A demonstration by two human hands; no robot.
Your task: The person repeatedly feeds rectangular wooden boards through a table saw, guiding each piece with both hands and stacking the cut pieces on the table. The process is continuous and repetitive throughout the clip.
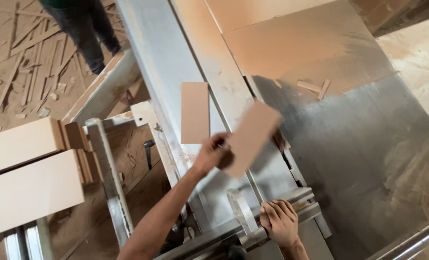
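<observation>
Sawdust-coated steel saw table [368, 159] spreads at three o'clock. Left hand [213, 155] pinches a flat, rectangular fibreboard piece [250, 138], blurred, at centre; right hand [279, 222] grips the metal rail [253, 230] at six o'clock.

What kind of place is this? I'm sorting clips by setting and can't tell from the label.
Most likely a woodworking shop. The left hand holds a small brown board over a dusty metal saw table, cut panels are stacked beside it, and wood offcuts litter the floor.
</observation>
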